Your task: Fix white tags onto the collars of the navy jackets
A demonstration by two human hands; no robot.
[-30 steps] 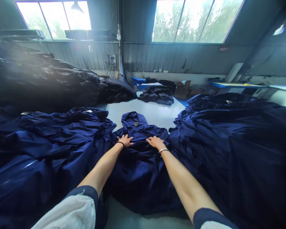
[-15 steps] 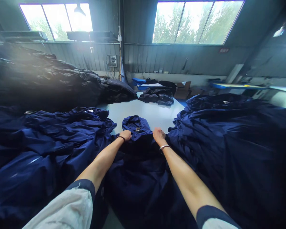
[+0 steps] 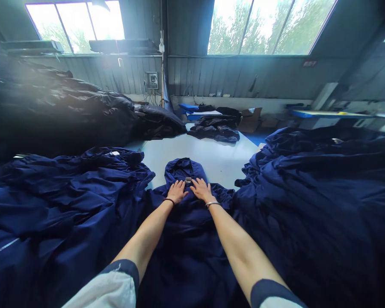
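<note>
A navy blue hooded garment (image 3: 192, 244) lies in the middle, its hood (image 3: 179, 169) pointing away from me on the pale table. My left hand (image 3: 177, 191) rests flat on the cloth just below the hood, fingers spread. Beside it, my right hand (image 3: 202, 190) also lies on the garment with its fingers stretched out. A small light label (image 3: 188, 180) shows at the neck, between the fingertips of both hands.
Navy garments are heaped on the left (image 3: 67, 205) and right (image 3: 314, 192). A large dark pile (image 3: 67, 111) rises at the back left. Folded black garments (image 3: 214, 128) lie on the far part of the white table (image 3: 205, 152). A cardboard box (image 3: 250, 120) stands beyond.
Both hands have let go of the garment's shoulder edges and moved inward. Their fingers have opened flat on the cloth near the label. The view has shifted slightly.
</note>
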